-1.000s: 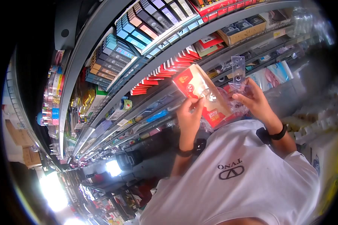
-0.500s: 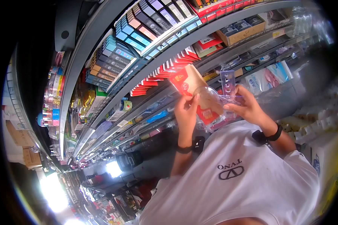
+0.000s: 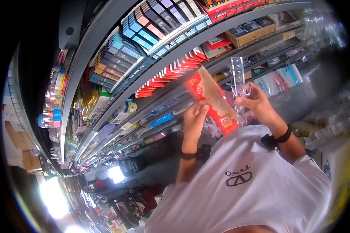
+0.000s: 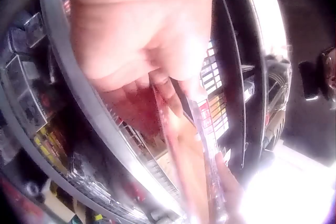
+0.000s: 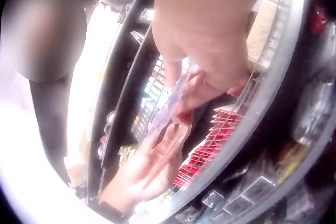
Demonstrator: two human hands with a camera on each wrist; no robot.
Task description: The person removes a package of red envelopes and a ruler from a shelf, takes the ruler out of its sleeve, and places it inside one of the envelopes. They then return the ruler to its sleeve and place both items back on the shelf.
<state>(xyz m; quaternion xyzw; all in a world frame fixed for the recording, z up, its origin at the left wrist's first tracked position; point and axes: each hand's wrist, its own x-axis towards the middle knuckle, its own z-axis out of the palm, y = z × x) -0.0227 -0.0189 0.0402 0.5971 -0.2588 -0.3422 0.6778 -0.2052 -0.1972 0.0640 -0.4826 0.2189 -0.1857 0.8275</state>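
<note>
In the head view my left hand (image 3: 195,122) pinches the edge of a red and tan card packet (image 3: 216,99) between thumb and fingers. To its right, my right hand (image 3: 262,106) grips a clear plastic piece (image 3: 238,73) with a row of holes along its upright strip. The plastic stands beside the packet's right edge, with clear wrapping around its lower part. From the left wrist, my left hand (image 4: 142,40) is seen over the tan face (image 4: 191,166) of the packet. The right wrist view has my right hand (image 5: 205,50) on the clear plastic (image 5: 170,103), my left hand (image 5: 139,174) below.
Shelves of boxed goods (image 3: 144,29) curve across the top and left. A row of red packets (image 3: 171,73) fills the shelf just behind my hands. A cardboard box (image 3: 252,31) and a bagged item (image 3: 282,79) lie on shelves to the right.
The packet has swung and shifted slightly right and down. The clear plastic dipped left, then rose again, now upright and edge-on. Both hands keep their hold.
</note>
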